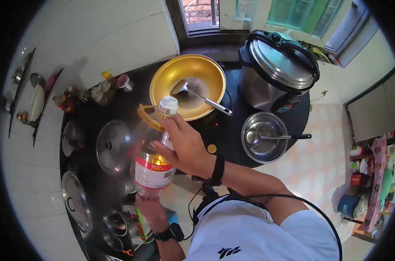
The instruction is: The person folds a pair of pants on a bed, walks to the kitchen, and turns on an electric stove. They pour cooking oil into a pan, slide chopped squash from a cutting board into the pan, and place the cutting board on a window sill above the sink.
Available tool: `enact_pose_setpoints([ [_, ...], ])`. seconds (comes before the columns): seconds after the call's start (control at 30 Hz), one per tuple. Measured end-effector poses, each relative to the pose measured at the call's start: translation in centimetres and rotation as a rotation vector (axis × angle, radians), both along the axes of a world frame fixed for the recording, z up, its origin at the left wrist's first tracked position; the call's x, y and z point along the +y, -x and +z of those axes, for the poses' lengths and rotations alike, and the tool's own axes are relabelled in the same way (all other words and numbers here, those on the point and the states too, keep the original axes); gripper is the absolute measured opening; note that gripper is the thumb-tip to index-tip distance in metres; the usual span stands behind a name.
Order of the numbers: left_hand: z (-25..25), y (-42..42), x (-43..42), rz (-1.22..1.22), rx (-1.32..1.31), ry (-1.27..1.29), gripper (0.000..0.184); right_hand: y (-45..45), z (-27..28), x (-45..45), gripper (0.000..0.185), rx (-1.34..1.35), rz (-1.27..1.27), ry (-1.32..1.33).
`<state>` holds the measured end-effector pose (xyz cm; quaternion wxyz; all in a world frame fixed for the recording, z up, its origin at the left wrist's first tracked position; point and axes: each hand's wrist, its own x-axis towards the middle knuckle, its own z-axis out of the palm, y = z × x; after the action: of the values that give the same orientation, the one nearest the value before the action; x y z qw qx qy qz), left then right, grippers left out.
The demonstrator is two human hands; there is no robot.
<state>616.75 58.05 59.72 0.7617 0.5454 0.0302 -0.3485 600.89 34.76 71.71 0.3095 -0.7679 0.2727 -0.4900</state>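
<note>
One see-through oil bottle [155, 174] is near the gold wok [186, 65], the right hand [189, 143] wrapping its fingers round the top and the left hand [150, 211] at the bottom, its fingers too blurry to tell, good spots because it looks slippery, squashy and maybe heavy.

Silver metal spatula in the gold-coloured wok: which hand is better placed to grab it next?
Right hand, probably. It grips the upper part of the clear red-labelled plastic bottle, closer to the spatula's handle; the left hand is lower, at the bottle's base. The right would need to let go first.
</note>
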Motion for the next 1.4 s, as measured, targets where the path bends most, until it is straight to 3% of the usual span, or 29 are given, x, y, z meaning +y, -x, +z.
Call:
enact_pose_setpoints([
  [0.1, 4.0, 1.3, -1.0, -0.017, -0.291, -0.124, 0.058, 0.1, -2.2, -1.9, 0.06, 0.006, 0.065, -0.192],
  [0.2, 4.0, 2.1, -0.7, 0.156, -0.372, -0.091, 0.055, -0.2, -4.4, -3.4, 0.063, -0.049, 0.082, -0.225],
  [0.4, 4.4, 1.3, 0.2, 0.095, -0.512, -0.227, 0.045, -0.7, -6.4, -5.3, 0.061, -0.137, 0.074, -0.243],
  [0.5, 7.3, 4.7, -2.1, 0.164, -0.702, -0.302, 0.045, -0.7, -7.2, -6.2, 0.06, -0.167, 0.079, -0.282],
  [0.7, 8.7, 6.5, -3.7, 0.18, -0.809, -0.282, 0.049, -0.5, -8.2, -7.2, 0.059, -0.186, 0.093, -0.352],
  [0.9, 8.2, 5.3, -2.5, 0.188, -0.731, -0.314, 0.054, 0.1, -7.6, -7.4, 0.058, -0.134, 0.147, -0.52],
  [1.1, 9.2, 6.2, -3.5, 0.141, -0.938, -0.324, 0.055, -0.4, -8.6, -7.8, 0.056, -0.195, 0.096, -0.447],
  [1.4, 9.8, 6.3, -4.3, 0.181, -0.927, -0.316, 0.052, -0.1, -8.3, -8.1, 0.057, -0.204, 0.112, -0.511],
])
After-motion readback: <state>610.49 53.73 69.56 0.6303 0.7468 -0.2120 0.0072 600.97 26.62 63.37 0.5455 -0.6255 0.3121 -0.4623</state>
